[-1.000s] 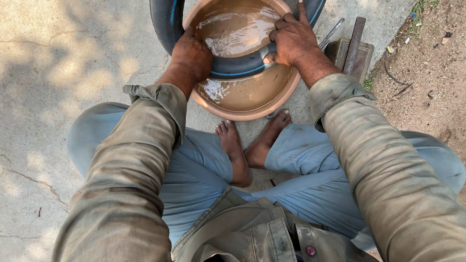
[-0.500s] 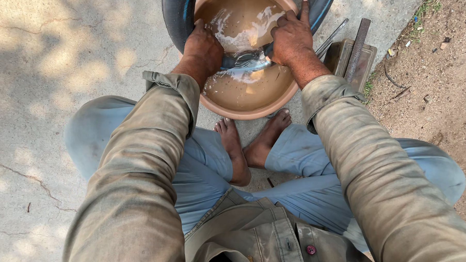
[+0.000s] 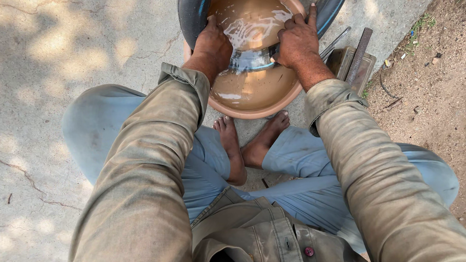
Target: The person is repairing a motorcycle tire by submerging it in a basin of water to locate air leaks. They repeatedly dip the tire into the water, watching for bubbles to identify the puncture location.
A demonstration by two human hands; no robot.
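A black rubber inner tube [image 3: 251, 60] loops across a round brown basin [image 3: 253, 112] of muddy water on the concrete. My left hand [image 3: 213, 44] grips the tube at the basin's left side. My right hand [image 3: 298, 40] clasps it at the right, fingers curled over the rubber. The stretch between my hands lies pressed into the water, which ripples around it. The rest of the tube arcs up past the top of the view.
I sit cross-legged with bare feet [image 3: 249, 143] just in front of the basin. A flat metal file and tools lie on a small box [image 3: 355, 63] right of the basin. Bare dirt [image 3: 438, 87] borders the concrete on the right.
Both hands have shifted along the tube and pushed it lower into the basin; the water is stirred up more. The view has tilted slightly downward.
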